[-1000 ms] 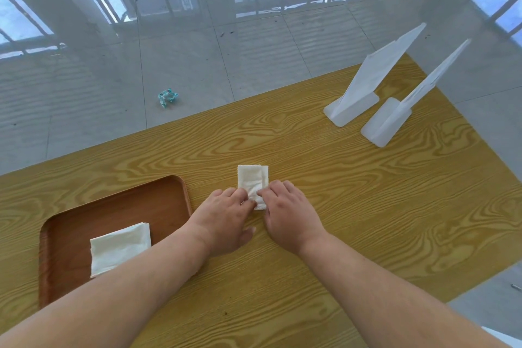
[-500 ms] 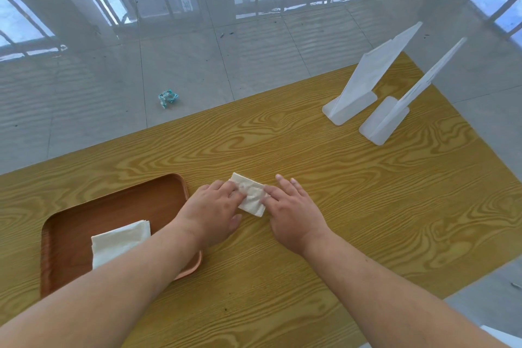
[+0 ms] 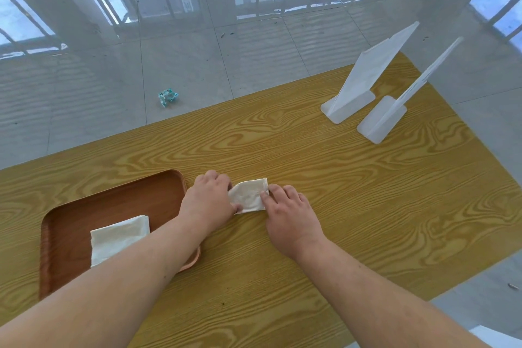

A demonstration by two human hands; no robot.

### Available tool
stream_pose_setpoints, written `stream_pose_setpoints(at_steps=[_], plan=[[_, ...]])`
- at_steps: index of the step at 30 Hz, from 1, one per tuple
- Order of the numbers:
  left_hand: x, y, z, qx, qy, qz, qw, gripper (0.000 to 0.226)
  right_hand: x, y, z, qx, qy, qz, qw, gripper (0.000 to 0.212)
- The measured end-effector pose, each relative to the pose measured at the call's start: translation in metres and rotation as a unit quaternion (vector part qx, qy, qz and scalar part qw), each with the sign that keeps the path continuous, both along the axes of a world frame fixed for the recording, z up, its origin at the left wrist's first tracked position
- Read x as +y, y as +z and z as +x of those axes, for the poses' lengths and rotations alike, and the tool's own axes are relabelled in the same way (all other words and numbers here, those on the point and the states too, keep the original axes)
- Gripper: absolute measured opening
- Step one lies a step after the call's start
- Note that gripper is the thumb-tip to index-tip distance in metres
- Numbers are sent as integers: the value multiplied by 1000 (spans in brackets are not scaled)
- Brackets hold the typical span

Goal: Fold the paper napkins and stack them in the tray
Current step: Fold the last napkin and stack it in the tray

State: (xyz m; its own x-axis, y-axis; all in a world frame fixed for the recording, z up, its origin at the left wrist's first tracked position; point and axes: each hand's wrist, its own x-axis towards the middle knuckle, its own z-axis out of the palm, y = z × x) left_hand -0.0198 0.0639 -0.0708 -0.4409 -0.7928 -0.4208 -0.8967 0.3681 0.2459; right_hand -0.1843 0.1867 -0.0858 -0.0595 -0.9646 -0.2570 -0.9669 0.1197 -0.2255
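A small folded white paper napkin (image 3: 249, 196) lies on the wooden table (image 3: 367, 206) just right of the brown tray (image 3: 113, 206). My left hand (image 3: 209, 200) grips the napkin's left end, its fingers curled over it. My right hand (image 3: 288, 212) pinches the right edge with thumb and fingertips. A stack of folded white napkins (image 3: 113, 237) rests inside the tray; my left forearm crosses over its near part and the tray's right corner.
Two white plastic stands (image 3: 364, 85) (image 3: 387, 118) stand at the table's far right. A crumpled teal wrapper (image 3: 167, 96) lies on the tiled floor beyond the table's far edge. The table's right edge runs close behind the stands.
The napkin has turned from upright to lying crosswise and shifted slightly left toward the tray. My left hand has closed on its left end; my right hand has moved to its right edge.
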Motion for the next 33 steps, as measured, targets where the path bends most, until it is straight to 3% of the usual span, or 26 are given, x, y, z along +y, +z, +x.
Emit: stream_pose_setpoints(at_steps=[4, 6, 9, 12, 14, 17, 19, 23, 33], plan=[[-1, -1, -3, 60, 33, 43, 997, 19, -7, 4, 2, -48, -47, -19, 998, 42], [1, -3, -2, 102, 64, 80, 990, 18, -13, 6, 1, -115, -94, -29, 989, 39], [2, -6, 2, 176, 130, 144, 965, 18, -23, 13, -3, -290, -243, -9, 926, 61], [4, -6, 7, 264, 212, 239, 910, 25, -33, 15, -5, -374, -322, 18, 869, 76], [4, -5, 10, 305, 253, 290, 871, 24, -37, 11, -6, -397, -344, 42, 850, 55], [4, -3, 17, 329, 274, 300, 852, 12, -36, 5, -7, -438, -356, 58, 824, 17], [4, -1, 24, 325, 286, 277, 858, 5, -33, 6, -5, -447, -353, 67, 819, 11], [5, 2, 43, 315, 300, 257, 863, 23, -35, 12, 6, -440, -352, 75, 823, 12], [1, 25, 126, 277, 345, 188, 877, 31, -62, 32, 72, -440, -303, 105, 839, 22]])
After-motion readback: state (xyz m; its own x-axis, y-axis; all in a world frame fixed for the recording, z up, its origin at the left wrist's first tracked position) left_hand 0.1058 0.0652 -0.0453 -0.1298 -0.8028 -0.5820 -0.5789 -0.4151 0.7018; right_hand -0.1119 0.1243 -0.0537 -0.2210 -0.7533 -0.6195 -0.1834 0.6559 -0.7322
